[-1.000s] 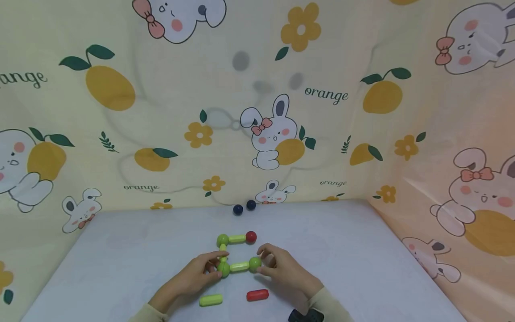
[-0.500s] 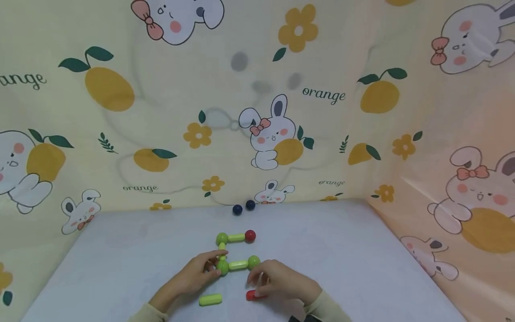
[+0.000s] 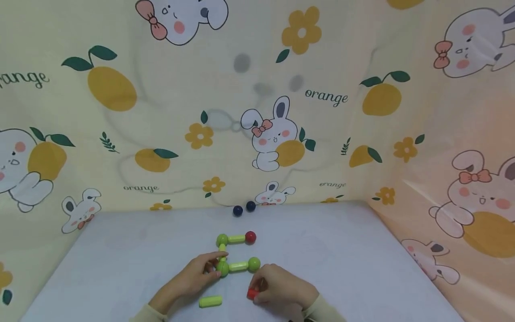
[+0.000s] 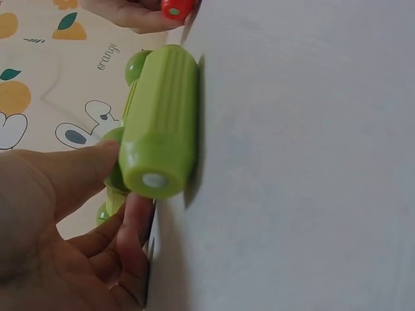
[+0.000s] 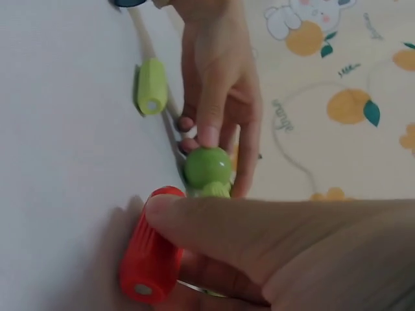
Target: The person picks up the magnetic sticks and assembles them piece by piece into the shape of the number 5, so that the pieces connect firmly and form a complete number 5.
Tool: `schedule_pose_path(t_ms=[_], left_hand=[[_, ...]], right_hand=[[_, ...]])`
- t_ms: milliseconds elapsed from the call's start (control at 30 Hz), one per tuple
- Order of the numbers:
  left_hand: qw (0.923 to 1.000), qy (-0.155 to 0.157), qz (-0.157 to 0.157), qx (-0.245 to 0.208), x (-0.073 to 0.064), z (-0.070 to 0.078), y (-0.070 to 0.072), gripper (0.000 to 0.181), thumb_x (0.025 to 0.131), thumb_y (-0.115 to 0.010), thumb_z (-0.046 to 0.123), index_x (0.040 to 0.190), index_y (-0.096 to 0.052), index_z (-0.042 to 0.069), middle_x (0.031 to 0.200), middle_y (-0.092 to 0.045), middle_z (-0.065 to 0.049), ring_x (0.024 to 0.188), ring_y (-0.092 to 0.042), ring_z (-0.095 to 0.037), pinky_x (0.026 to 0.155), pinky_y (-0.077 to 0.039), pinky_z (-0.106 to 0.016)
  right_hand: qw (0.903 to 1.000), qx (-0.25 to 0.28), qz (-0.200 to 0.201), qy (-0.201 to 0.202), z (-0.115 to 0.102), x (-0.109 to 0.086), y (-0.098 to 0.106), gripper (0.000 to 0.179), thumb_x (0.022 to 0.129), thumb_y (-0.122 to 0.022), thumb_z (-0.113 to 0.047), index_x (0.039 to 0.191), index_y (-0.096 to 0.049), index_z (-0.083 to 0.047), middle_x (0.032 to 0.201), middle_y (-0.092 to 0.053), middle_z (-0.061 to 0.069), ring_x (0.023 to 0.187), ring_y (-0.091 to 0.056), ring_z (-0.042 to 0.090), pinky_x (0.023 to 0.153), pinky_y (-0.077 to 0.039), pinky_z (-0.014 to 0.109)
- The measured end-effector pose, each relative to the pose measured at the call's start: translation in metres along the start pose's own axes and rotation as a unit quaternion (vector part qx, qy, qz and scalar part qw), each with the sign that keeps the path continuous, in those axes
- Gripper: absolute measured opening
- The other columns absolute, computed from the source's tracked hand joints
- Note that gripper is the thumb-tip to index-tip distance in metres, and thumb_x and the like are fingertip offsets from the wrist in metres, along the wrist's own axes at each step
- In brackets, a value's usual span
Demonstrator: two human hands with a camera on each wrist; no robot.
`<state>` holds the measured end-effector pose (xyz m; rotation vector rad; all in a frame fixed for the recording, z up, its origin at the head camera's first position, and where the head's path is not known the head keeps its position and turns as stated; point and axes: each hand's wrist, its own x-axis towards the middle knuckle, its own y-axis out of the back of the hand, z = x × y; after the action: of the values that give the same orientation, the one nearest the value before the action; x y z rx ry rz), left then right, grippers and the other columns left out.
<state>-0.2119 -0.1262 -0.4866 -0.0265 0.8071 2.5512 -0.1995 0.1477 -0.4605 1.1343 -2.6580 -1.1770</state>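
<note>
While the left hand (image 3: 198, 273) pinches the green corner ball (image 3: 222, 269), the right hand (image 3: 279, 285) grips the red rod (image 3: 252, 294), the left end of which sticks out past its fingertips in the head view. The side rod (image 3: 222, 251) runs from the corner ball, by the left index finger, to the green far ball (image 3: 222, 240); from there the top rod (image 3: 236, 239) leads rightward to the red ball (image 3: 251, 237), beyond both hands. The front rod (image 3: 238, 267) reaches from the corner ball to the green end ball (image 3: 254, 264), just beyond the right fingers. The loose rod (image 3: 210, 301), also green, lies on the desk (image 3: 342, 250) between the hands, on the person's side of their fingertips. Two dark balls (image 3: 238, 210) sit well beyond both hands, near the printed cloth (image 3: 169, 112).

In the left wrist view, the left thumb presses a green ball from one side, with the other fingers bent below. The loose rod stands out in front, just beside the thumb tip, a pale disc in its end. Beyond, the right hand holds the red rod.

In the right wrist view, the right thumb lies across one end of the red rod, fingers bent behind it; whether the rod touches the desk, I cannot tell. Past it, the left thumb tip meets a green ball.
</note>
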Motion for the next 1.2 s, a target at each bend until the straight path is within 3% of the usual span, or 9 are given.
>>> schedule_pose_path(t_ms=[133,367,667,1200], left_hand=[[1.0000,-0.004,0.000,0.004,0.001,0.000,0.002,0.049,0.094,-0.068,0.014,0.142,-0.057,0.015,0.114,-0.063,-0.005,0.094,-0.055,-0.017,0.079,-0.049,-0.029],[0.9999,-0.009,-0.002,-0.005,0.001,-0.002,0.000,0.050,0.094,-0.069,0.015,0.142,-0.057,0.014,0.114,-0.062,-0.006,0.094,-0.055,-0.017,0.076,-0.048,-0.026],[1.0000,-0.007,-0.001,0.000,0.003,0.000,0.000,0.050,0.094,-0.069,0.015,0.142,-0.057,0.015,0.115,-0.063,-0.005,0.095,-0.055,-0.017,0.078,-0.049,-0.027],[1.0000,-0.004,-0.002,-0.002,0.001,-0.002,0.000,0.050,0.094,-0.069,0.014,0.142,-0.057,0.014,0.113,-0.062,-0.005,0.093,-0.055,-0.017,0.074,-0.047,-0.024]], right_hand=[[0.9994,0.033,0.009,0.007,0.007,0.001,0.007,0.010,0.086,-0.077,-0.011,0.095,-0.077,-0.014,0.082,-0.068,-0.008,0.072,-0.059,0.003,0.068,-0.050,0.020],[0.9936,0.107,0.030,-0.021,0.024,0.008,0.012,0.010,0.091,-0.072,-0.017,0.098,-0.077,-0.011,0.079,-0.071,-0.004,0.071,-0.059,0.009,0.067,-0.050,0.023],[0.9768,0.202,0.049,-0.053,0.038,0.013,0.013,0.013,0.091,-0.074,-0.017,0.096,-0.078,-0.005,0.070,-0.073,0.002,0.055,-0.057,0.008,0.057,-0.043,0.022],[0.9718,0.216,0.052,-0.079,0.036,0.016,0.011,0.014,0.090,-0.075,-0.018,0.096,-0.078,-0.005,0.073,-0.076,0.003,0.053,-0.059,0.005,0.051,-0.038,0.019]])
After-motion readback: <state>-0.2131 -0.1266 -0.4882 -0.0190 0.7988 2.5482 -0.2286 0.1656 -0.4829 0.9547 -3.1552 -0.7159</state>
